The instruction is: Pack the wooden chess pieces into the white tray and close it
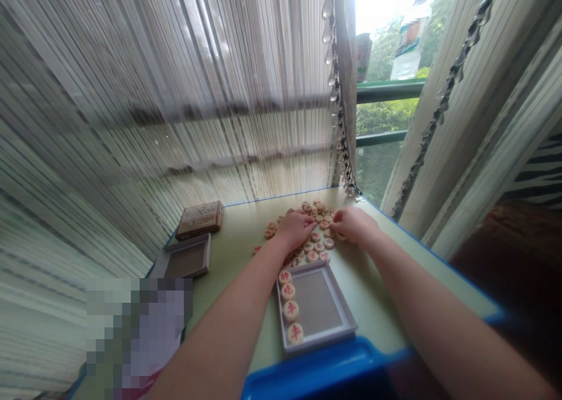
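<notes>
Round wooden Chinese chess pieces [312, 256] with red or dark characters lie in a loose pile on the table. My left hand [297, 230] reaches over the left part of the pile, fingers loosely bent and apart, tips close to the pieces. At the pile's right side, my right hand [355, 224] has its fingers drawn together low over the pieces; what they hold, if anything, is hidden. Nearer to me lies a shallow grey box tray [322, 300]. Along its left wall stands a column of several red-marked chess pieces [291, 311], faces up.
A second shallow tray [187, 261] and a brown patterned box [199, 219] sit at the table's left edge. The pale green table [239, 242] has a blue rim. String curtains [197, 84] hang behind, and a plastic bottle [408, 51] stands by the window.
</notes>
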A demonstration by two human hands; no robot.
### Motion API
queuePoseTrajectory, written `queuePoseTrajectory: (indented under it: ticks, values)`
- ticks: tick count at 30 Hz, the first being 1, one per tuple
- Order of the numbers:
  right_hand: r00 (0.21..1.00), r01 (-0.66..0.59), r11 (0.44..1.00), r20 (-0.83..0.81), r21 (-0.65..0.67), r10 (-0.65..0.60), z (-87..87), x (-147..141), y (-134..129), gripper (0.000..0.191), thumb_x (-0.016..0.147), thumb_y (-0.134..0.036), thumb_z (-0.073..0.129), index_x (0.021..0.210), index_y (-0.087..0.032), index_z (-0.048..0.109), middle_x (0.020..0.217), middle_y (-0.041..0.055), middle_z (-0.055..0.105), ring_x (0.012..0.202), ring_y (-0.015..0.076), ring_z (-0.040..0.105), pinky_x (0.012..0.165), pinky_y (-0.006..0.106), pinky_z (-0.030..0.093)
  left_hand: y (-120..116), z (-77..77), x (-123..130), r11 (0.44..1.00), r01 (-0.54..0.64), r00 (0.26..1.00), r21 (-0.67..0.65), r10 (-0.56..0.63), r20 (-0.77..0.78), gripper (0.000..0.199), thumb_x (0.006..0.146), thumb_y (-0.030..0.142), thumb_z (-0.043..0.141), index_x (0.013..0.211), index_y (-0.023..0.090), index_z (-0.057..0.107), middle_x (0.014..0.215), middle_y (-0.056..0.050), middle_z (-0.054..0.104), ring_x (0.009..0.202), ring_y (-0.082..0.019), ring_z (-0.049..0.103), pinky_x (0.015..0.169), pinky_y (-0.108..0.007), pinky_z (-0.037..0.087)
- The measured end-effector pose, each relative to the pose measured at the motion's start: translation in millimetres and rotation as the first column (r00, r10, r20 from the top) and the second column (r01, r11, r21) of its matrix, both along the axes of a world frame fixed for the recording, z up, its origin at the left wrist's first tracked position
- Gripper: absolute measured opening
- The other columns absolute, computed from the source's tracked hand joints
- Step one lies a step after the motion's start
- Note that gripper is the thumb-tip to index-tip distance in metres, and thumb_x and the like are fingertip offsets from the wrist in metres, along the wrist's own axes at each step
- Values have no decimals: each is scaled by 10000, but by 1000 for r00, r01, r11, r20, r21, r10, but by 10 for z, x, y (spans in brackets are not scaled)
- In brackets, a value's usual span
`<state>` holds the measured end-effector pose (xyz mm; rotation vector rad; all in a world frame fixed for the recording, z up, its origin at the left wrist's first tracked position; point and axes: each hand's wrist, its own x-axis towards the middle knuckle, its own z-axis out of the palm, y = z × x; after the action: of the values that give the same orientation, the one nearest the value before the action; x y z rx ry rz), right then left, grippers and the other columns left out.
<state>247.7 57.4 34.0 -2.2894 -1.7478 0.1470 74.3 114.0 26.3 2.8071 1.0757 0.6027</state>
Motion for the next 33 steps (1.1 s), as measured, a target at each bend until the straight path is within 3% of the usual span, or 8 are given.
queuePoseTrajectory:
  ticks: [4,8,12,17,20,26,33]
  values:
    - [1000,-4,1000,27,14,4,-9,11,19,276,677,-417,548,798,-227,707,813,72,684,689,172,602,512,227,371,12,-1,-9,1000,22,1000,0,-22,12,320,844,384,429,898,228,702,937,-26,651,897,-186,519,869,-323,395]
    - [999,-39,999,0,-23,39,-50,60,58,340,786,-398,422,775,-209,705,727,65,679,625,148,586,521,225,371,40,-26,-27,1000,-6,1000,-7,6,25,316,841,389,437,898,226,702,940,-31,653,910,-185,518,876,-314,392]
    - [992,-105,994,67,9,104,-89,94,86,378,829,-344,366,784,-184,705,775,89,680,701,166,596,581,235,387,54,-46,-27,1000,-10,999,10,10,33,317,840,392,434,877,230,704,911,-30,656,891,-190,516,856,-315,394]
    - [979,-178,979,119,100,166,-13,39,20,298,774,-366,475,803,-185,711,823,87,670,743,174,596,617,234,398,45,-49,-6,999,24,999,40,-25,24,305,839,367,440,861,218,706,897,-33,665,872,-183,536,870,-317,383]
    - [966,-247,968,84,51,243,30,-38,-36,264,706,-422,564,781,-215,709,789,58,665,698,165,594,571,228,389,40,-50,2,998,26,999,51,-27,17,302,838,357,441,849,213,707,878,-34,666,852,-180,543,855,-316,389]
    - [971,-189,982,148,11,186,13,-145,-63,308,651,-509,597,751,-232,690,826,53,664,713,177,591,566,240,384,20,-35,-3,998,-6,1000,62,6,9,300,835,354,440,823,212,704,883,-35,664,853,-182,535,854,-313,394]
    - [961,-208,978,184,-10,206,30,-226,-116,275,660,-478,568,736,-247,695,797,44,658,695,171,573,536,242,352,20,-31,2,998,-9,1000,66,10,-14,297,844,315,427,804,191,693,861,-40,670,841,-175,553,866,-302,393]
